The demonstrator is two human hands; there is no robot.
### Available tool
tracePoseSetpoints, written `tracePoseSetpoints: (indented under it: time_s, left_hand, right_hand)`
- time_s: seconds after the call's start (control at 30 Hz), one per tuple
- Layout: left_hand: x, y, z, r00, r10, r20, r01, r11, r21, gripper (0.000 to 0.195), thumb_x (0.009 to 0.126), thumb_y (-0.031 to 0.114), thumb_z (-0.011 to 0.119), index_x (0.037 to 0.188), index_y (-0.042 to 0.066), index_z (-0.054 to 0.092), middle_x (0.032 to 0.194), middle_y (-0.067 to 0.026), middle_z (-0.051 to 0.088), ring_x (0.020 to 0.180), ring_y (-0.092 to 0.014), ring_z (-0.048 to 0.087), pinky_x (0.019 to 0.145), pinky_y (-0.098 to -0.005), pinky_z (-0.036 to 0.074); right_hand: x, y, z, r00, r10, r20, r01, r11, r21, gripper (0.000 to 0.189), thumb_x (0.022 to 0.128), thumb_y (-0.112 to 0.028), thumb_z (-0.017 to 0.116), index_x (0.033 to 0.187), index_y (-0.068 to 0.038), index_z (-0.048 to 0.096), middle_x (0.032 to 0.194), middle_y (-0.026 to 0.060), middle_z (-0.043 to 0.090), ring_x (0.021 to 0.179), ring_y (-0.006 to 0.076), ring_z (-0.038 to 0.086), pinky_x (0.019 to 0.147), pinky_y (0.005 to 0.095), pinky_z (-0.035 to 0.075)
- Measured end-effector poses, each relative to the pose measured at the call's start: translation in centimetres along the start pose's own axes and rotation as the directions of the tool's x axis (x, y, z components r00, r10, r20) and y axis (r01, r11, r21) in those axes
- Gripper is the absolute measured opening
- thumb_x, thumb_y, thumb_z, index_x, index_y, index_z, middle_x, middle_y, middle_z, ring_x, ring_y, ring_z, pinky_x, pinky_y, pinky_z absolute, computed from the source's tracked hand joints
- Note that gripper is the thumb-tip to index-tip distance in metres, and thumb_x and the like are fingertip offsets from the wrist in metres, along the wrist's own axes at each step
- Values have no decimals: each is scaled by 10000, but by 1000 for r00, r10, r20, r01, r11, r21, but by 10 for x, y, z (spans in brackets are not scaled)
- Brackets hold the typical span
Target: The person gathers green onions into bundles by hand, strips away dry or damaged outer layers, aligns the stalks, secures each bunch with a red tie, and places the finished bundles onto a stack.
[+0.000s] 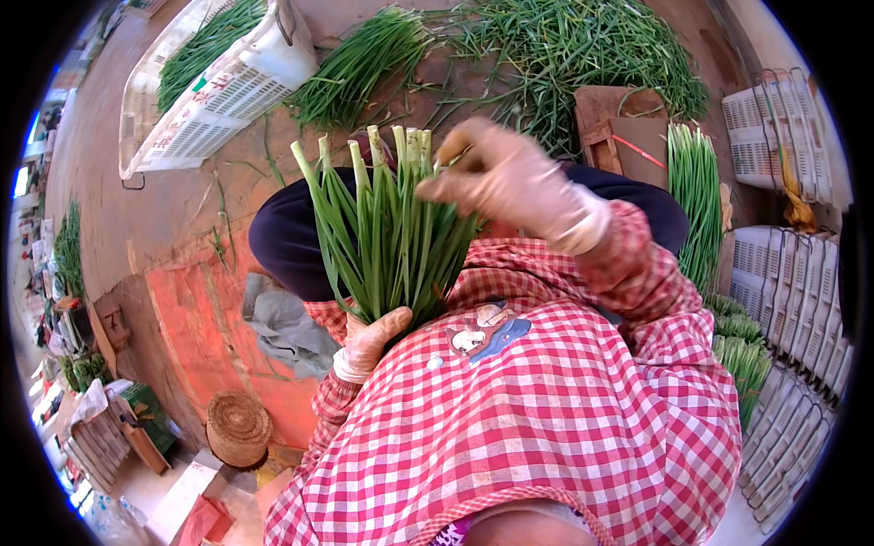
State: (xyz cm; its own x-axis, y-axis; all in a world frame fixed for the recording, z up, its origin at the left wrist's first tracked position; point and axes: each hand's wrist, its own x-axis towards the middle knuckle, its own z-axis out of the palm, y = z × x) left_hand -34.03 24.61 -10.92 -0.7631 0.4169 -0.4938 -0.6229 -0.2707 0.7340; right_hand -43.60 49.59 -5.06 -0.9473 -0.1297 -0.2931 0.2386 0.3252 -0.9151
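Note:
My gloved left hand [374,338] grips a bunch of green garlic chives [392,246] low on its leafy part, in front of my checked apron [519,396]. The pale stem ends [413,147] point up and away from me, fanned a little apart. My gloved right hand [515,184] is at the right side of the stem ends, with its fingers curled and blurred. Whether it pinches a stalk cannot be made out. The leaf tips are hidden behind my left hand and the apron.
A white plastic crate [225,112] with chives stands at upper left. Beyond my knees lie a chive bundle [369,65] and a loose heap [580,54]. Trimmed chives [693,198] rest by a wooden box [621,136] at right, near stacked crates [785,286]. A woven stool [239,426] stands lower left.

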Motion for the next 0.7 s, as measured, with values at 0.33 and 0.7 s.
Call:
tracePoseSetpoints:
  time_s: [0.33, 0.7]
  left_hand:
    - [1, -12, -4, 992, -14, -123, 12, 1000, -20, 504, 870, 230, 626, 1310, 85, 425, 1231, -72, 527, 1078, -203, 531, 929, -354, 441]
    - [1, -1, 3, 996, -90, 6, 90, 994, -64, 507, 886, 195, 595, 1331, 64, 390, 1215, -106, 538, 1094, -210, 533, 955, -356, 431]
  right_hand:
    - [43, 15, -73, 785, -618, 44, 371, 411, -833, 173, 806, -35, 585, 965, -68, 644, 874, 157, 653, 757, 257, 654, 675, 320, 544]
    - [28, -9, -18, 848, -323, 419, 520, 656, -547, 337, 733, -392, 672, 961, -146, 694, 946, 61, 662, 1011, 255, 577, 996, 549, 243]
